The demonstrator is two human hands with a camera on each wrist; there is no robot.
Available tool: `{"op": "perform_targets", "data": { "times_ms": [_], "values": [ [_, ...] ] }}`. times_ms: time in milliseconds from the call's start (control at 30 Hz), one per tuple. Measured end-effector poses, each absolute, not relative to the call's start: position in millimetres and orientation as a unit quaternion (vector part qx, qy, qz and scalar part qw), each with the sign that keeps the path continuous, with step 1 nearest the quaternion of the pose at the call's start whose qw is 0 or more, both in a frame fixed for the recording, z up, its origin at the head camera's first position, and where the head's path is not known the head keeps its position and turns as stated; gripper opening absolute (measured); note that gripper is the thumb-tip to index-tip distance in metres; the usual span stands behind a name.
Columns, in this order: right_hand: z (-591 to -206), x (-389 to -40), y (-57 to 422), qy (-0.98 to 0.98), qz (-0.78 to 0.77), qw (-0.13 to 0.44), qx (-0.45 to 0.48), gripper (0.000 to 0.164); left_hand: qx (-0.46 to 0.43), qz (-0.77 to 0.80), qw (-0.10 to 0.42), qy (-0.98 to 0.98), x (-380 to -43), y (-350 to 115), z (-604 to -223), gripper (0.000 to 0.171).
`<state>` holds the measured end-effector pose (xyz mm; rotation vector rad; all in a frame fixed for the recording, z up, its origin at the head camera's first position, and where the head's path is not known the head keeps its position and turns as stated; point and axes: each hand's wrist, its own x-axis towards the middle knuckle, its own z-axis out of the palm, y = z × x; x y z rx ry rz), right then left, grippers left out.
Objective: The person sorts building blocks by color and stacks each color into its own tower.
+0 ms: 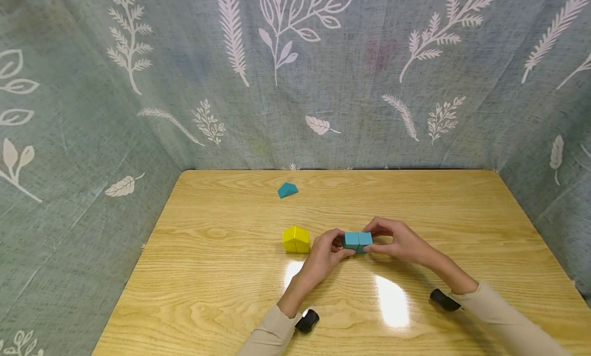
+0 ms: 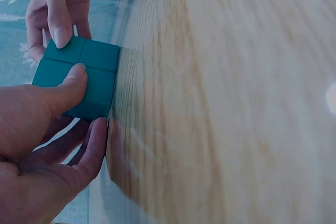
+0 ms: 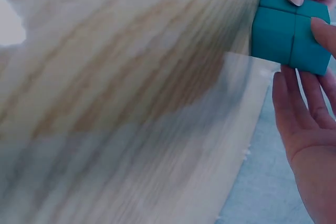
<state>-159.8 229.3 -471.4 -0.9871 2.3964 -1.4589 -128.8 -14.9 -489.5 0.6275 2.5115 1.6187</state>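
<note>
Several teal blocks [image 1: 357, 239] stand packed together two wide and two high on the table, right of its middle. My left hand [image 1: 323, 253] holds their left side, thumb on the near face and fingers behind. On the right side my right hand [image 1: 401, 240] grips them the same way. In the left wrist view, the left thumb [image 2: 73, 85] presses a lower block of the teal group [image 2: 97, 90], low against the wood. Seams between the teal blocks [image 3: 275, 35] show in the right wrist view too, with fingers of the right hand [image 3: 310, 135] behind them.
A house-shaped group of yellow blocks [image 1: 296, 240] stands just left of my left hand. Farther back lies a single teal wedge-like block [image 1: 288, 190]. The wooden table [image 1: 212, 274] meets leaf-patterned cloth [image 1: 295, 89] at its back and sides.
</note>
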Motion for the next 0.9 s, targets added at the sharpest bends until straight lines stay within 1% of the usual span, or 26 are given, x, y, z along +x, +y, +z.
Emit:
{"op": "perform_targets", "data": {
  "times_ms": [200,400,667,900],
  "values": [
    [-474.4,-159.0,229.7,0.805,-0.487,0.080,-0.329,0.028,0.207,0.531,0.043,0.820,-129.2,-14.9,-489.8,0.025],
    [-469.8,-160.6,230.8,0.820,-0.462,0.071,-0.330,0.034,0.211,0.528,0.040,0.821,-129.6,-15.3,-490.3,0.025],
    [-452.0,-177.1,229.8,0.833,-0.441,0.051,-0.329,0.025,0.212,0.527,0.028,0.823,-130.5,-15.1,-492.5,0.024],
    [-437.9,-194.1,224.1,0.839,-0.433,0.051,-0.324,0.023,0.211,0.524,0.034,0.824,-130.1,-16.3,-493.4,0.023]
  ]
}}
